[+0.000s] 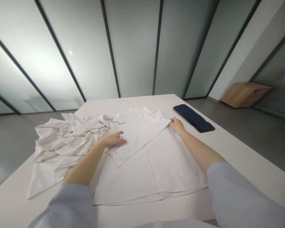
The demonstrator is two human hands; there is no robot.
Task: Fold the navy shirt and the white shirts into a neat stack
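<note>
A white button-up shirt lies front up on the table, its collar at the far end and its hem towards me. One sleeve is laid slantwise across the chest, with the buttoned cuff at the left. My right hand pinches the white cloth at the right shoulder edge of the shirt. Over the left side of the chest is my left hand, its thumb and fingers apart, resting on or just above the sleeve. Whether its fingertips press the cloth is hard to see.
A crumpled heap of white cloth spreads over the left of the white table. Towards the right edge lies a folded dark navy cloth. Frosted glass panels stand behind, and a wooden cabinet is on the floor at right.
</note>
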